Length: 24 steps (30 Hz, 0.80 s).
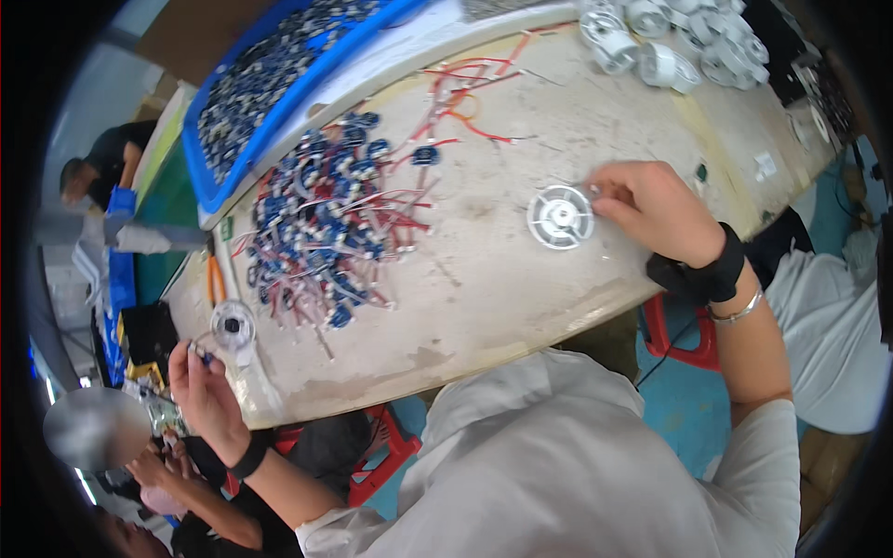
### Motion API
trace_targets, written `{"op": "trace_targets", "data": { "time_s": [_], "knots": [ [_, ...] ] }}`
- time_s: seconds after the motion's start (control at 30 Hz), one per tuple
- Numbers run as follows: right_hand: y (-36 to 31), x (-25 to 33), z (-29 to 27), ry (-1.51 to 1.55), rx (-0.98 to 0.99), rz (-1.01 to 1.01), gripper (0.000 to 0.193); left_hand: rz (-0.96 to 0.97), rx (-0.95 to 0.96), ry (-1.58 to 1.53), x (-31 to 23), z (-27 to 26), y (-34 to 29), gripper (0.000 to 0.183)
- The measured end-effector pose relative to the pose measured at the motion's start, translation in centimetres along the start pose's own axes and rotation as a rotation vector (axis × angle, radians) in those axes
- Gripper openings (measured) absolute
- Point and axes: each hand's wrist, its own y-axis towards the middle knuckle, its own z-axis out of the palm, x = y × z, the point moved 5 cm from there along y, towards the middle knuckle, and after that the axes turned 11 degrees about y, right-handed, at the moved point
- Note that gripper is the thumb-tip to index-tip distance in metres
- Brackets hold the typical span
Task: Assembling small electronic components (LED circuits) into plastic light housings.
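My left hand point(206, 400) is raised at the table's left end, its fingertips pinching a small dark-blue part point(202, 354) that looks like a little circuit board. Just beyond it lies a round white plastic part with a dark centre point(233, 325). On the right, my right hand point(656, 209) has its thumb and fingers closed at the rim of a white spoked plastic wheel point(560, 218). Its fingertips are partly blurred. Between my hands spreads a heap of small blue circuit boards with red and white wires point(321, 219).
Beyond the heap stands a blue tray point(206, 191) full of small dark parts. Loose red wires point(465, 84) lie at the far middle, and white plastic housings point(651, 46) pile up at far right. Orange-handled pliers point(216, 279) lie left. Other people work at left.
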Motion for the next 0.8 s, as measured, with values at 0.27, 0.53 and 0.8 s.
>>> {"op": "trace_targets", "data": {
  "time_s": [0.27, 0.53, 0.8],
  "knots": [
    [-1.8, 3.5, -0.6, 0.212, -0.011, -0.241, 0.008, -0.18, -0.387, -0.045, 8.2, -10.1, 4.1, 0.013],
    [-2.9, 2.4, 0.5, 0.704, -0.189, 0.089, 0.01, 0.297, -0.659, 1.058, 2.6, -5.3, 4.2, 0.034],
    [-3.6, 1.6, 1.1, 0.609, -0.155, 0.032, 0.01, 0.586, 0.225, 1.055, -1.4, 14.4, 5.4, 0.019]
  ]
}}
